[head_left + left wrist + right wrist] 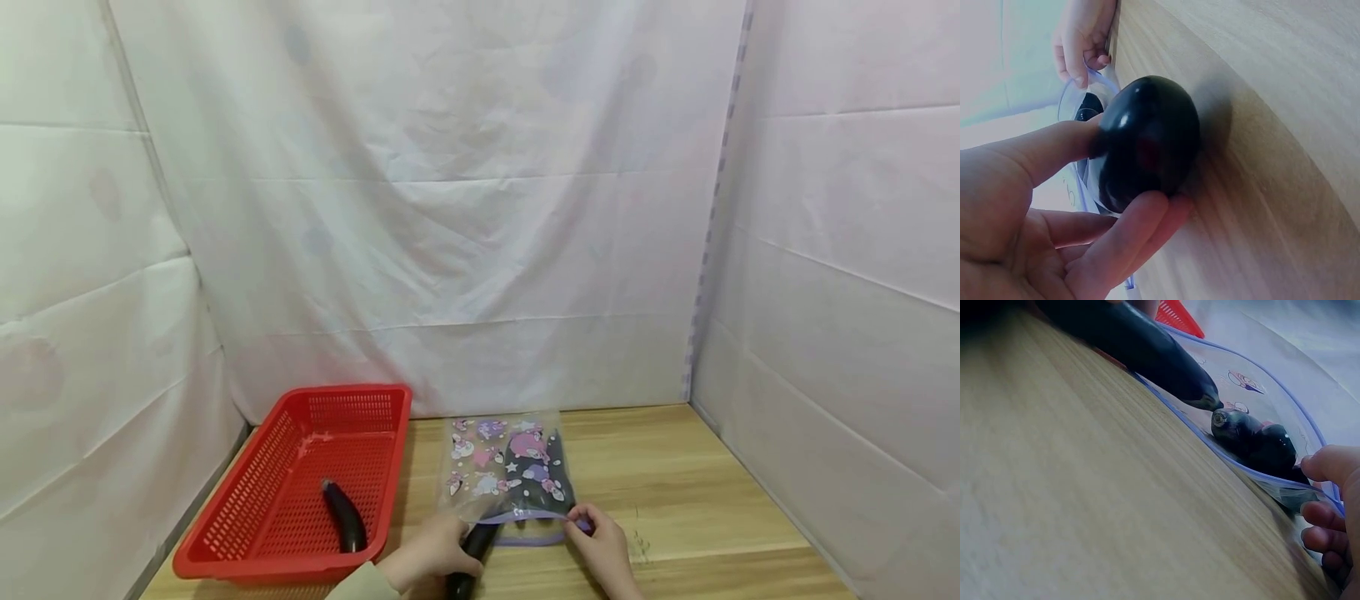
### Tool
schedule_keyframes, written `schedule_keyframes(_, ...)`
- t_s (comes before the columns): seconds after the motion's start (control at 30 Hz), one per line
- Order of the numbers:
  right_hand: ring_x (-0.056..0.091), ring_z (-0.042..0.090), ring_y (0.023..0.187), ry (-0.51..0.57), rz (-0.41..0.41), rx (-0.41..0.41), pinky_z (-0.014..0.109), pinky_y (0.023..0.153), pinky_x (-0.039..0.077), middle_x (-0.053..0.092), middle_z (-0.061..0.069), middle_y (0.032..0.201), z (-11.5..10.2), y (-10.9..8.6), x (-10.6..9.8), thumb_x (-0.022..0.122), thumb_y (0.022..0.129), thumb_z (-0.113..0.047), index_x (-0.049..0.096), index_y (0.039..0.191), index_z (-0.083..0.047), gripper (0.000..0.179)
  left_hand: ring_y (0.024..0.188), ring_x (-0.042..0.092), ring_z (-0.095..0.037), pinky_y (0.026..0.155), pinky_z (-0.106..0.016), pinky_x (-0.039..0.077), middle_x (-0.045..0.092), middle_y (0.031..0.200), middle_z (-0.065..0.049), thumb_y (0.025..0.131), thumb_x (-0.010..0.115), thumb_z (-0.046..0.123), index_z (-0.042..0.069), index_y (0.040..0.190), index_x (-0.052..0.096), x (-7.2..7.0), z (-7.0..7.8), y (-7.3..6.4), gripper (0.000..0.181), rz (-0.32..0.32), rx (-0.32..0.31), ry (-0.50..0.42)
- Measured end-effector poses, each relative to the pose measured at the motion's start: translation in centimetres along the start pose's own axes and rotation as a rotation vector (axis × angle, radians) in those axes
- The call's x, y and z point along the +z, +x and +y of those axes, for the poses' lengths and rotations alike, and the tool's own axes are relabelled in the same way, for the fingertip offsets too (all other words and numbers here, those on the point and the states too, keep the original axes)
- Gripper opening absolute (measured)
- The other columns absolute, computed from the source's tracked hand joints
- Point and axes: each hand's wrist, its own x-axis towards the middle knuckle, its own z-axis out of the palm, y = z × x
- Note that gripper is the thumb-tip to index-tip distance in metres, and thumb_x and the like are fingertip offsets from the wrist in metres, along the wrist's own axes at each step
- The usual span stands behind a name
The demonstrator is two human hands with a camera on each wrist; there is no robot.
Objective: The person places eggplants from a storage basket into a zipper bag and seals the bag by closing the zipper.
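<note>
Wood-grained table, as I observe it remotely [675, 483], directly bearing a red perforated basket [352, 408] at left and, to its right and apart from it, a clear printed bag [506, 473], flat-lying, its purple-edged mouth at the near end.

We see bright, even light in the head view, the curtain [450, 250] behind the held eggplant [480, 542] softly detailed. From the left wrist, we note a highlight on the eggplant, a blurred shadow [1215, 103] beside it on the table [1272, 144], and washed-out glare beyond. Our right wrist view is dimmer, blurred and dark beside the eggplant's stemless end.
</note>
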Motion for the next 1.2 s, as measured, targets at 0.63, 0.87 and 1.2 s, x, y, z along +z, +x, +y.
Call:
schedule_keyframes(0.63, 0.05, 0.007, 0.068, 0.021, 0.003, -0.011, 0.024, 0.064, 0.042, 0.058, -0.006, 0.074, 0.3, 0.0, 0.1, 0.079, 0.078, -0.014, 0.065, 0.08, -0.015, 0.015, 0.079, 0.054, -0.009, 0.07, -0.029, 0.047, 0.065, 0.111, -0.009, 0.066, 0.087, 0.031, 0.01, 0.14, 0.051, 1.0, -0.3, 1.2, 0.085, 0.046, 0.04, 0.056)
schedule_keyframes(0.87, 0.049, 0.007, 0.068, 0.014, -0.003, -0.001, 0.024, 0.064, 0.041, 0.057, -0.006, 0.074, 0.2, -0.1, 0.0, 0.08, 0.078, -0.015, 0.065, 0.081, -0.015, 0.015, 0.121, 0.051, -0.033, 0.095, -0.045, 0.043, 0.058, 0.132, -0.009, 0.068, 0.083, 0.046, 0.012, 0.141, 0.05, 3.4, -3.1, 2.3, 0.087, 0.17, 0.157, 0.211)
schedule_keyframes(1.2, 0.05, 0.008, 0.069, 0.021, -0.001, -0.001, 0.024, 0.064, 0.041, 0.057, -0.005, 0.075, 0.0, -0.1, 0.1, 0.079, 0.078, -0.014, 0.065, 0.08, -0.014, 0.015, 0.125, 0.046, -0.042, 0.098, -0.057, 0.037, 0.056, 0.132, -0.018, 0.074, 0.08, 0.044, 0.0, 0.138, 0.05, 2.1, -1.5, 1.4, 0.082, 0.166, 0.199, 0.184)
